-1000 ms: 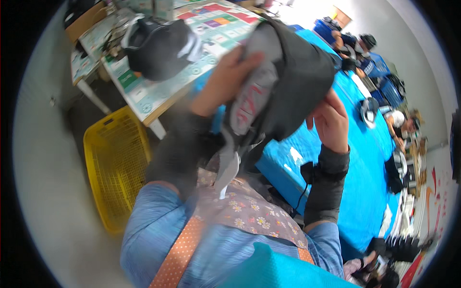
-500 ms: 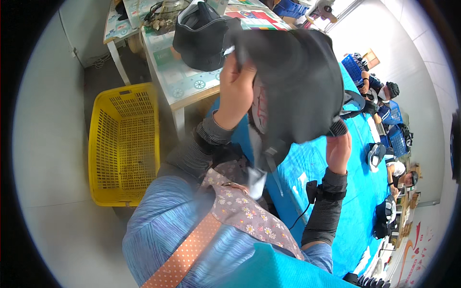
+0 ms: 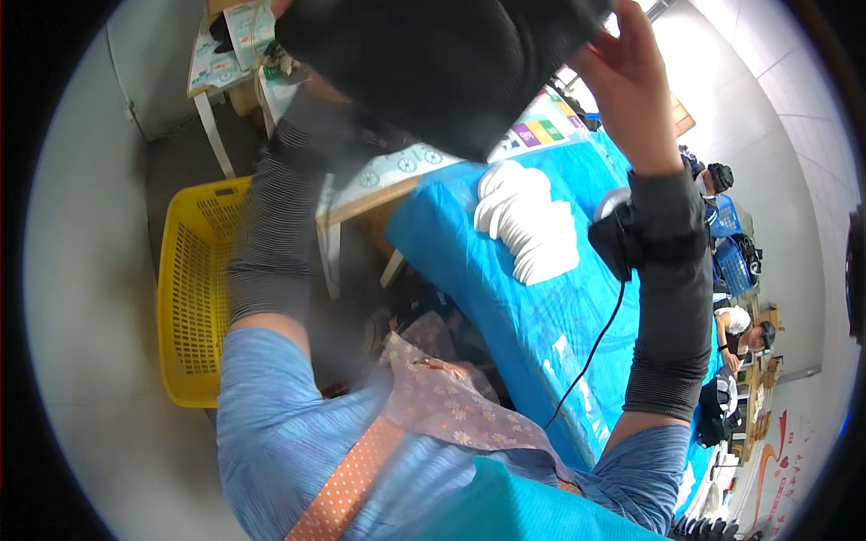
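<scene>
A black cap (image 3: 424, 72), large and close at the top edge of the view, is raised between my two hands. My right hand (image 3: 631, 90) grips its right edge, with the thumb and fingers bent at the cloth. On the other side, my left hand (image 3: 320, 87) is at the cap's left edge, mostly hidden behind it and smeared by motion. Below the cap, several white curved flat pieces (image 3: 532, 221) lie overlapped in a fanned stack on the blue-covered table (image 3: 478, 261).
A yellow plastic basket (image 3: 194, 316) stands on the floor at the left. A white-legged table (image 3: 374, 185) meets the blue one. A black cable (image 3: 591, 361) hangs from my right wrist. At the far right are people (image 3: 740, 334), dark caps (image 3: 719, 406) and blue baskets (image 3: 735, 266).
Both my hands have lifted the black cap up and toward the top edge. The stack of white pieces, hidden before, now shows. The dark cap on the white-legged table is now hidden.
</scene>
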`<move>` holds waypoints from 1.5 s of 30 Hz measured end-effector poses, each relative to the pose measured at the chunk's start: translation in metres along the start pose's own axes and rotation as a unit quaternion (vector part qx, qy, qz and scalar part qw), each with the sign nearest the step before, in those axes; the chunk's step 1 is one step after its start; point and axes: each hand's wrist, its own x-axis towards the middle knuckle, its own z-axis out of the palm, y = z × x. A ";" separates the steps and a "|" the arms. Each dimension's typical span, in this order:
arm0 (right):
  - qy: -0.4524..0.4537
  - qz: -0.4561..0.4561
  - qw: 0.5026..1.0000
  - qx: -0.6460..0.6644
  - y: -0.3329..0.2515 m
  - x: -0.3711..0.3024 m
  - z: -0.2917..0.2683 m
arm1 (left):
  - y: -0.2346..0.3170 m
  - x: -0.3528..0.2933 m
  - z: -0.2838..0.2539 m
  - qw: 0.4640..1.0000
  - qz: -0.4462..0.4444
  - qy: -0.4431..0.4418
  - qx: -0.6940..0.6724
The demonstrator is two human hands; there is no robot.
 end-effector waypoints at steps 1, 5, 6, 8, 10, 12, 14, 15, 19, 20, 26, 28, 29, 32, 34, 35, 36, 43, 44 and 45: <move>0.002 -0.033 0.997 -0.066 0.016 0.020 -0.012 | -0.012 0.008 0.003 1.000 0.028 -0.005 0.010; 0.042 -0.139 0.970 -0.193 0.048 0.075 0.013 | -0.094 -0.006 -0.026 0.991 0.089 -0.064 0.083; 0.058 -0.190 0.938 -0.283 0.063 0.082 0.022 | -0.113 -0.020 -0.033 0.988 0.087 -0.087 0.094; -0.003 -0.102 0.922 -0.373 0.092 0.080 0.051 | -0.168 -0.066 -0.066 0.979 -0.003 -0.169 0.117; 0.007 -0.107 0.927 -0.359 0.130 0.061 0.060 | -0.161 -0.110 -0.041 0.957 -0.137 -0.216 0.139; 0.007 -0.088 0.935 -0.342 0.138 0.044 0.080 | -0.159 -0.143 -0.047 0.907 -0.237 -0.322 0.136; -0.020 -0.095 0.922 -0.374 0.128 0.040 0.109 | -0.182 -0.176 -0.077 0.889 -0.269 -0.367 0.057; -0.025 -0.080 0.915 -0.396 0.123 0.035 0.115 | -0.195 -0.182 -0.083 0.891 -0.275 -0.358 0.050; 0.035 -0.055 0.921 -0.383 0.139 0.033 0.101 | -0.173 -0.138 -0.050 0.753 -0.565 -0.091 -0.324; 0.035 -0.044 0.917 -0.395 0.142 0.029 0.092 | -0.142 -0.101 -0.033 0.735 -0.574 -0.122 -0.340; 0.123 -0.021 0.961 -0.246 0.141 0.039 0.110 | -0.119 -0.032 -0.024 0.808 -0.452 -0.363 -0.107; 0.217 0.125 0.948 -0.198 0.149 0.037 0.121 | -0.123 -0.022 -0.007 0.799 -0.464 -0.369 -0.103; 0.239 0.180 0.942 -0.152 0.166 0.034 0.117 | -0.127 -0.015 0.005 0.803 -0.425 -0.409 -0.085; 0.231 0.352 0.907 -0.008 0.200 0.030 0.108 | -0.138 -0.008 0.036 0.812 -0.370 -0.446 -0.070; 0.142 0.433 0.889 0.052 0.204 0.025 0.116 | -0.159 0.010 0.037 0.763 -0.368 -0.530 0.032; 0.111 0.405 0.907 0.010 0.208 0.023 0.116 | -0.171 0.014 0.040 0.744 -0.381 -0.545 0.072; 0.104 0.369 0.923 -0.036 0.216 0.020 0.106 | -0.157 0.022 0.055 0.728 -0.425 -0.528 0.106; 0.225 0.343 0.907 -0.098 0.233 0.037 0.111 | -0.133 0.022 0.082 0.681 -0.505 -0.524 0.084; 0.225 0.348 0.905 -0.091 0.235 0.039 0.118 | -0.121 0.021 0.076 0.688 -0.513 -0.501 0.115; 0.245 0.337 0.906 -0.072 0.238 0.040 0.123 | -0.136 0.016 0.075 0.688 -0.517 -0.492 0.132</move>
